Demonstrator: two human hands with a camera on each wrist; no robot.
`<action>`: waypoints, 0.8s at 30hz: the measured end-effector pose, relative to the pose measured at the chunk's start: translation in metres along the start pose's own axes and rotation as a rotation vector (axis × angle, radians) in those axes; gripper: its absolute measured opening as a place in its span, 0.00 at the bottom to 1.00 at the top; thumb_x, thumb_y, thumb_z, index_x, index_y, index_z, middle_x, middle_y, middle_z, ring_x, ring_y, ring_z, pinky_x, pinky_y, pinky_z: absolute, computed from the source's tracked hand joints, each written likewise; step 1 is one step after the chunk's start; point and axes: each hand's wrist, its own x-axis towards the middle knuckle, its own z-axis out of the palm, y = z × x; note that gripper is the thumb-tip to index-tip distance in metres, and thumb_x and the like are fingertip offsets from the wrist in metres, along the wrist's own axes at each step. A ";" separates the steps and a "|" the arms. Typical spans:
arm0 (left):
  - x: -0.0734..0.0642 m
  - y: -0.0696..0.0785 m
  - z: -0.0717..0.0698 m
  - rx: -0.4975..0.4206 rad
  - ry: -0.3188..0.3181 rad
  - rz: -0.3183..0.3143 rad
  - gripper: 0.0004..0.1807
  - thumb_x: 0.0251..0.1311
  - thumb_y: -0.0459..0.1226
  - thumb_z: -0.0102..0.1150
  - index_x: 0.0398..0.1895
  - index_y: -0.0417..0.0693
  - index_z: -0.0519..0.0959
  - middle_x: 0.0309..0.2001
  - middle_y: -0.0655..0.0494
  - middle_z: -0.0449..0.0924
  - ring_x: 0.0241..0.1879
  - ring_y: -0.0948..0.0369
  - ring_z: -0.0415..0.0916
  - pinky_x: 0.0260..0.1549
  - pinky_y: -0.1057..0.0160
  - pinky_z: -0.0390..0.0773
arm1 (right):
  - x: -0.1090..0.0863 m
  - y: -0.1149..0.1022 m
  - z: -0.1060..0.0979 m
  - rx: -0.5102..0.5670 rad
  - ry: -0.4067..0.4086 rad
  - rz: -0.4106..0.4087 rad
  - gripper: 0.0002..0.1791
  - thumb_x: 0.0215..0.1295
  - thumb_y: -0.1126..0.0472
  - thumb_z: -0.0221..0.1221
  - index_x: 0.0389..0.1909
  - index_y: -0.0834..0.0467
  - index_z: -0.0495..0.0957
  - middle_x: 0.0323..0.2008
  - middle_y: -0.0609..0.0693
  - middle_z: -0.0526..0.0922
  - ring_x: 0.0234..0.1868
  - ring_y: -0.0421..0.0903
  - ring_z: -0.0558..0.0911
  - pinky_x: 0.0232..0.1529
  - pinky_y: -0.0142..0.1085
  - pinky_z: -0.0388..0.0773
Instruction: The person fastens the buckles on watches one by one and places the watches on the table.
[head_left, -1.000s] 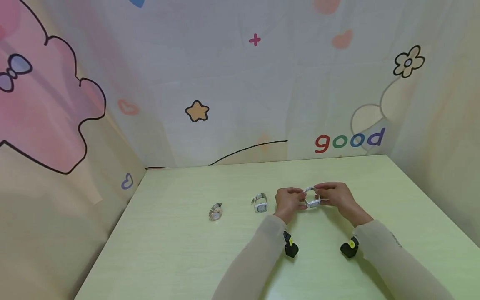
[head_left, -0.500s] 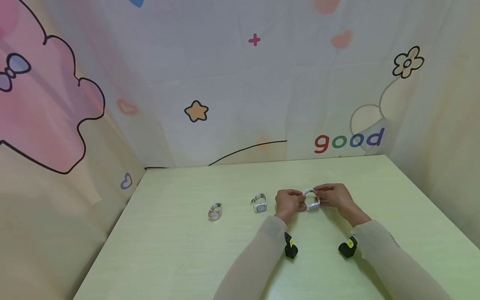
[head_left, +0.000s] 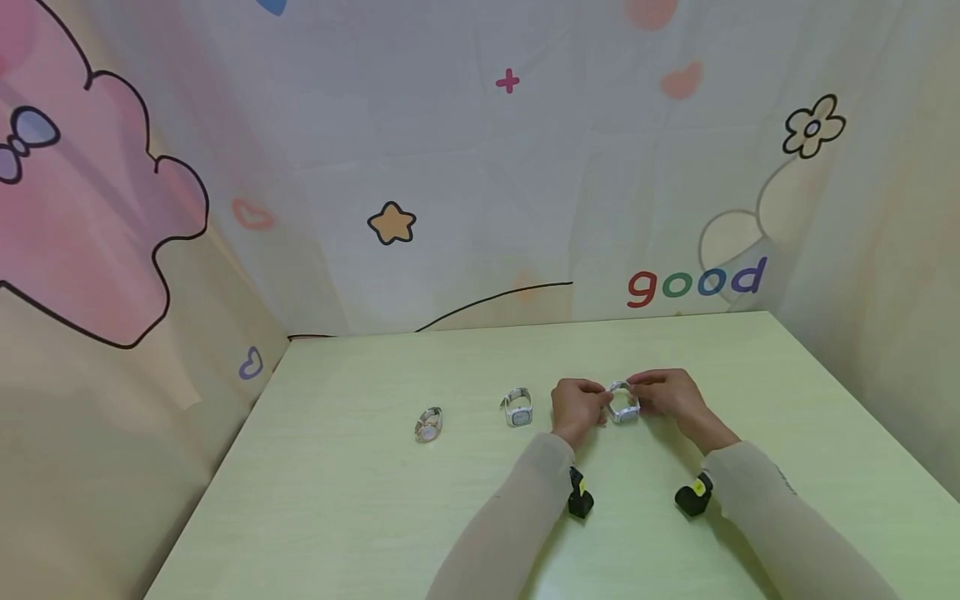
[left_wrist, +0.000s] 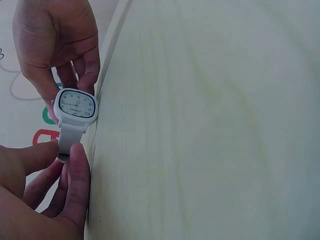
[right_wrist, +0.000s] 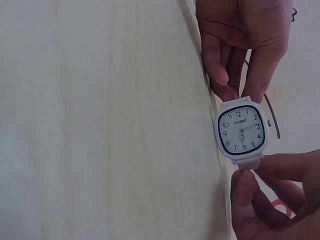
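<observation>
A white wristwatch (head_left: pixel 626 413) with a rounded-square dial stands between my two hands in the head view, its strap bent into a loop. My left hand (head_left: pixel 577 410) pinches the strap on the left side. From the right, my right hand (head_left: pixel 670 395) holds the other side of it. The left wrist view shows the watch (left_wrist: pixel 76 106) dial up, the left thumb and finger gripping the pale strap below the case. In the right wrist view, the watch (right_wrist: pixel 242 129) has black numerals, and right-hand fingertips pinch the strap just under the case.
Left of my hands, a second white watch (head_left: pixel 518 407) rests on the pale green table (head_left: pixel 360 517). Farther left lies a metallic-looking watch (head_left: pixel 429 425). A printed curtain (head_left: pixel 450 167) hangs behind the table's back edge.
Both hands and the held watch have sunk slightly toward the table. The left-hand fingers have shifted a little on the strap. The other two watches stay in place.
</observation>
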 end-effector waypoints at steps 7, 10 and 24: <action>0.001 -0.001 -0.003 -0.055 -0.026 -0.029 0.02 0.53 0.31 0.71 0.29 0.44 0.86 0.24 0.58 0.83 0.18 0.63 0.79 0.21 0.69 0.81 | 0.002 0.001 -0.001 -0.036 -0.001 0.023 0.19 0.71 0.57 0.57 0.57 0.63 0.78 0.54 0.62 0.81 0.38 0.44 0.81 0.37 0.29 0.81; 0.002 -0.002 -0.005 -0.030 -0.021 -0.010 0.02 0.53 0.32 0.71 0.30 0.45 0.86 0.25 0.59 0.82 0.17 0.64 0.77 0.20 0.68 0.80 | 0.002 0.002 -0.001 -0.042 -0.001 0.032 0.20 0.71 0.56 0.56 0.58 0.63 0.78 0.54 0.62 0.81 0.39 0.45 0.80 0.37 0.29 0.79; 0.002 0.012 -0.026 0.042 -0.053 0.145 0.03 0.61 0.36 0.65 0.34 0.47 0.85 0.31 0.58 0.84 0.28 0.55 0.83 0.24 0.67 0.81 | -0.003 -0.010 -0.004 -0.046 0.016 -0.042 0.25 0.74 0.52 0.52 0.62 0.66 0.72 0.56 0.67 0.79 0.43 0.48 0.85 0.44 0.36 0.85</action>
